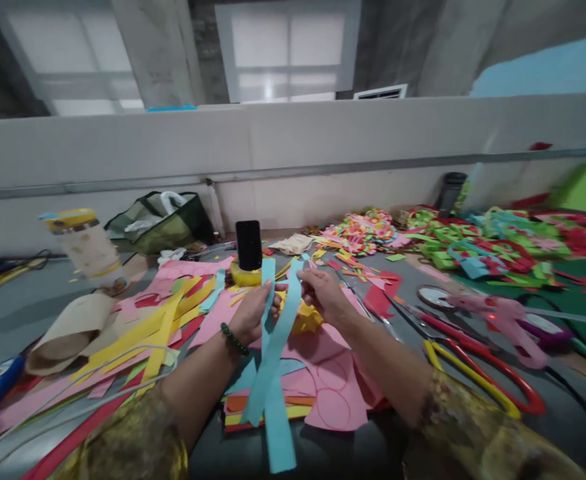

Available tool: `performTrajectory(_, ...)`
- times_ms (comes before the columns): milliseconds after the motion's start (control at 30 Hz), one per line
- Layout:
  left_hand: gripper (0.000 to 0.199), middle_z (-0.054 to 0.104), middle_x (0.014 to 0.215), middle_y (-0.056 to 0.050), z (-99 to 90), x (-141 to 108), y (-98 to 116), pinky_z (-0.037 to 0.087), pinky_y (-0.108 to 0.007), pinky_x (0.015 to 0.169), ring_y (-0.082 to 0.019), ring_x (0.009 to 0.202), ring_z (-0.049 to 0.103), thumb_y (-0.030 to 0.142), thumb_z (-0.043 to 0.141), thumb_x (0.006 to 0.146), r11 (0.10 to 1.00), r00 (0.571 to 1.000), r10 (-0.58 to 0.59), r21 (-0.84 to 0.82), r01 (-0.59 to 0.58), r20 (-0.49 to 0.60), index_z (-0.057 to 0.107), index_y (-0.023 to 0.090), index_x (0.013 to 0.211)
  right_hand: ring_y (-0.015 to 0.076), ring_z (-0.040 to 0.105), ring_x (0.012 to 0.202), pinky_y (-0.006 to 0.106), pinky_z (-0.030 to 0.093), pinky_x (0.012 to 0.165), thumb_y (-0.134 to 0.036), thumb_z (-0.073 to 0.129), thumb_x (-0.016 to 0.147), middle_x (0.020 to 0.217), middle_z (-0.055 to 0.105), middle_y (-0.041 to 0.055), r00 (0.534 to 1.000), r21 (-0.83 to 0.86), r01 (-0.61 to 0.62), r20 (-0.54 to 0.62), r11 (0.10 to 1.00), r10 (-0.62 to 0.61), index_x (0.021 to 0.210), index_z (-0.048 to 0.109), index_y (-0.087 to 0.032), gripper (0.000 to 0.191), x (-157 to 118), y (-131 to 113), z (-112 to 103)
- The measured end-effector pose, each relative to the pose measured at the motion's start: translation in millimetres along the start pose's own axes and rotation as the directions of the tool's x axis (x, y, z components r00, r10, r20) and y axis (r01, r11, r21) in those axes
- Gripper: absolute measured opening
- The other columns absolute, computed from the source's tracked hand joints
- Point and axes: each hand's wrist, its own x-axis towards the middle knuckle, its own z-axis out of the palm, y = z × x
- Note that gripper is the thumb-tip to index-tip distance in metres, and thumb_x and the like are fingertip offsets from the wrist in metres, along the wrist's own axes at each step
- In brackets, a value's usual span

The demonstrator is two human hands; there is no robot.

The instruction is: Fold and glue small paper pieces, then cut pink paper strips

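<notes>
Two light-blue strips [279, 360], felt or paper by their look, hang crossed in front of me, their lower ends over the table edge. My left hand [255, 310] is closed on one strip near its top. With pinched fingers, my right hand [325, 291] grips the upper end of the other strip. A yellow crumpled piece [307, 319] sits behind the strips, partly hidden by them. Beneath my hands lies a stack of pink sheets [335, 393], the front one drawn with red circles. A dark phone [249, 244] stands upright just beyond.
At left are a tumbler [85, 247], a cardboard roll [70, 327] and yellow strips [165, 317]. On the right lie large scissors [477, 367] and a pink glue gun [497, 320] with a red light. Colourful cut pieces [363, 230] are heaped along the back wall.
</notes>
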Motion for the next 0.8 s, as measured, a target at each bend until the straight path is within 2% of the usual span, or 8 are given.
performTrajectory(100, 0.038, 0.035, 0.048, 0.010, -2.2, 0, 2, 0.021, -0.018, 0.038, -0.003, 0.037, 0.028, 0.051, 0.068, 0.068, 0.999, 0.999, 0.007, 0.032, -0.008, 0.051, 0.053, 0.016, 0.070, 0.0048, 0.039, 0.030, 0.016, 0.029, 0.030, -0.039, 0.068, 0.062, 0.041, 0.050, -0.0054, 1.000, -0.004, -0.002, -0.007, 1.000, 0.002, 0.060, 0.050, -0.018, 0.028, 1, 1, 0)
performTrajectory(200, 0.040, 0.033, 0.046, 0.010, 0.6, -4, 2, 0.019, -0.018, 0.040, -0.002, 0.039, 0.026, 0.043, 0.077, 0.057, 0.994, 0.994, 0.017, 0.104, -0.028, 0.104, 0.046, 0.017, 0.058, 0.0051, 0.040, 0.032, 0.017, 0.031, 0.032, -0.041, 0.069, 0.062, 0.041, 0.051, -0.0053, 0.998, -0.001, 0.042, -0.055, 0.999, -0.042, 0.062, 0.049, -0.018, 0.031, 3, 2, -1)
performTrajectory(267, 0.041, 0.033, 0.046, 0.010, 2.8, -7, 6, 0.019, -0.019, 0.041, -0.002, 0.040, 0.026, 0.041, 0.076, 0.057, 0.987, 0.993, 0.021, 0.155, -0.039, 0.114, 0.043, 0.018, 0.055, 0.0055, 0.041, 0.033, 0.018, 0.033, 0.034, -0.044, 0.068, 0.063, 0.043, 0.054, -0.0052, 0.993, 0.003, 0.077, -0.087, 0.997, -0.076, 0.066, 0.049, -0.019, 0.032, 3, 1, -3)
performTrajectory(400, 0.038, 0.034, 0.049, 0.008, -10.3, -22, 47, 0.019, -0.019, 0.041, -0.003, 0.041, 0.027, 0.036, 0.071, 0.065, 0.962, 0.995, 0.024, 0.269, -0.049, 0.096, 0.039, 0.019, 0.054, 0.0064, 0.042, 0.036, 0.018, 0.033, 0.037, -0.050, 0.062, 0.067, 0.047, 0.057, -0.0052, 0.987, -0.006, 0.118, -0.111, 0.993, -0.118, 0.081, 0.053, -0.018, 0.036, 3, -2, -5)
performTrajectory(500, 0.031, 0.038, 0.050, 0.007, -49.1, -39, 96, 0.018, -0.019, 0.041, -0.003, 0.041, 0.029, 0.028, 0.071, 0.068, 0.916, 0.999, 0.026, 0.400, -0.040, 0.042, 0.045, 0.017, 0.055, 0.0060, 0.040, 0.035, 0.018, 0.031, 0.036, -0.048, 0.064, 0.066, 0.045, 0.054, -0.0064, 0.988, -0.045, 0.129, -0.080, 0.991, -0.133, 0.082, 0.054, -0.018, 0.035, 0, -3, -3)
performTrajectory(600, 0.034, 0.038, 0.044, 0.007, -106.3, -53, 133, 0.017, -0.019, 0.039, -0.003, 0.039, 0.030, 0.020, 0.075, 0.065, 0.823, 0.995, -0.002, 0.565, 0.057, -0.097, 0.045, 0.016, 0.049, 0.0055, 0.038, 0.034, 0.019, 0.030, 0.036, -0.044, 0.065, 0.066, 0.043, 0.052, -0.0068, 0.992, -0.101, 0.127, 0.004, 0.987, -0.127, 0.080, 0.056, -0.017, 0.032, -4, 0, 3)
performTrajectory(733, 0.028, 0.047, 0.045, 0.005, -173.6, -54, 133, 0.027, -0.020, 0.038, -0.006, 0.039, 0.039, 0.018, 0.078, 0.063, 0.646, 0.935, -0.060, 0.700, 0.303, -0.350, 0.051, 0.015, 0.054, 0.0059, 0.040, 0.034, 0.018, 0.029, 0.035, -0.042, 0.064, 0.067, 0.041, 0.053, -0.0066, 0.987, -0.172, 0.130, 0.119, 0.976, -0.111, 0.080, 0.058, -0.016, 0.029, -8, 3, 10)
performTrajectory(800, 0.015, 0.062, 0.071, 0.000, -193.8, -48, 121, 0.045, -0.024, 0.051, -0.011, 0.057, 0.056, 0.026, 0.068, 0.078, 0.574, 0.898, -0.080, 0.717, 0.396, -0.432, 0.061, 0.012, 0.080, 0.0060, 0.040, 0.033, 0.017, 0.029, 0.034, -0.041, 0.063, 0.067, 0.041, 0.054, -0.0060, 0.982, -0.207, 0.140, 0.156, 0.968, -0.108, 0.079, 0.058, -0.016, 0.028, -8, 5, 10)
